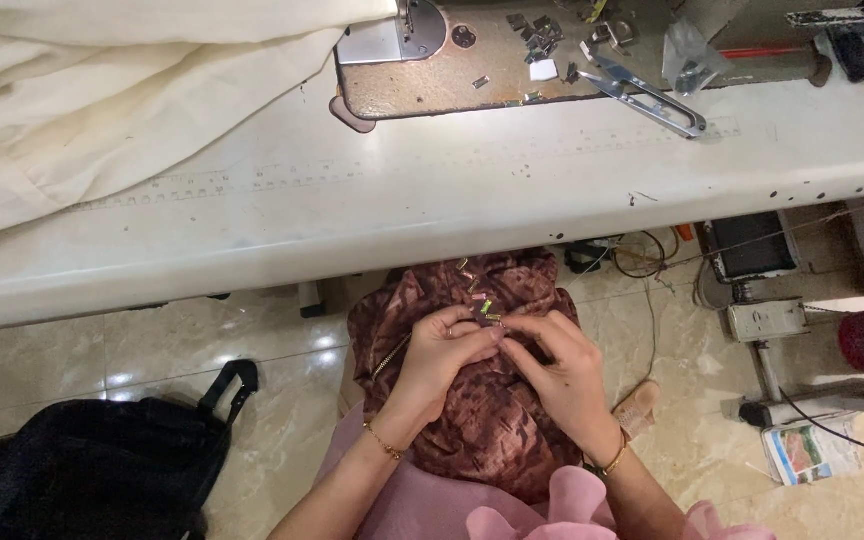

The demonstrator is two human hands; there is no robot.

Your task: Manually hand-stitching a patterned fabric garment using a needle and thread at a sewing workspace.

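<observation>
Together both hands (507, 365) pinch small clips (487, 310) on brown fabric (472, 430).

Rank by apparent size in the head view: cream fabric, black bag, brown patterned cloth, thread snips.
1. Cream fabric, largest, though cut off by the frame.
2. Black bag and brown patterned cloth look about alike; the hands cover part of the cloth, so no ranking.
3. Thread snips, smallest.
</observation>
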